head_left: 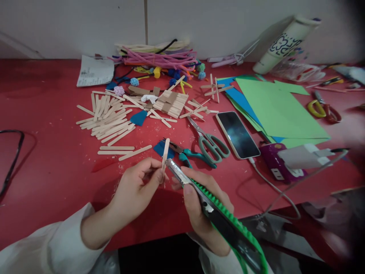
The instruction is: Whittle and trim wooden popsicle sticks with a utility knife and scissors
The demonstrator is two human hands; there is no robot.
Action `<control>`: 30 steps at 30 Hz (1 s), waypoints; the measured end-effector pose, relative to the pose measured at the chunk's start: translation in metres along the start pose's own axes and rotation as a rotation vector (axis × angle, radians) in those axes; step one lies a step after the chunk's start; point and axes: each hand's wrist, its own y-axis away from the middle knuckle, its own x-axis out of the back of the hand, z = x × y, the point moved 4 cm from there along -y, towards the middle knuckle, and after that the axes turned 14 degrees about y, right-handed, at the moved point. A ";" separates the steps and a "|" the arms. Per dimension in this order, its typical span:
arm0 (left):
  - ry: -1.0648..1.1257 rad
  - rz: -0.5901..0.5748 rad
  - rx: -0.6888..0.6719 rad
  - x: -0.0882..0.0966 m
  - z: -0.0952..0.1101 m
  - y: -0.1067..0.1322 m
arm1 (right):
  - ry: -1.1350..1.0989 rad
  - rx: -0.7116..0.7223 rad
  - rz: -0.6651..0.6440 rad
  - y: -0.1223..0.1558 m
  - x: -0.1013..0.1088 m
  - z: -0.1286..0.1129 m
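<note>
Between the thumb and fingers of my left hand (139, 186) a wooden craft stick (165, 150) is pinched, tilted upward. My right hand (203, 205) is wrapped round a green and black utility knife (225, 220). The knife's metal tip meets the stick's edge, just above my left fingertips. Right behind the stick lie a blue paper scrap (160, 149) and teal-handled pliers (189, 154). Three loose craft sticks (116, 148) rest beyond my left hand, below a larger pile of sticks (111, 118).
Grey-handled scissors (213, 146) and a phone (238, 135) on a charging cable lie to the right, near a purple power strip (281, 163). Green paper sheets (273, 110), pink pipe cleaners (159, 59), a joined stick panel (171, 104) and a tumbler (285, 43) stand farther back. Shavings dot the red table (42, 152).
</note>
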 end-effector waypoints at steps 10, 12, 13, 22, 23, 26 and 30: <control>-0.029 -0.032 -0.138 -0.003 0.003 0.000 | 0.171 0.089 0.046 0.005 -0.002 -0.014; -0.026 -0.034 -0.121 -0.002 0.002 0.000 | 0.144 0.015 0.033 0.005 -0.002 -0.011; -0.025 -0.031 -0.111 -0.002 0.002 -0.001 | 0.116 -0.013 0.034 0.005 -0.002 -0.009; 0.006 -0.008 -0.162 0.005 0.008 -0.006 | -0.160 -0.120 -0.114 -0.003 -0.004 0.002; 0.005 -0.005 -0.171 0.005 0.009 -0.006 | -0.165 -0.114 -0.119 -0.003 -0.003 0.001; 0.009 0.009 -0.199 0.005 0.010 -0.007 | -0.201 -0.161 -0.147 -0.002 -0.004 0.002; 0.017 -0.006 -0.236 0.004 0.011 -0.008 | -0.257 -0.174 -0.121 0.001 -0.006 0.008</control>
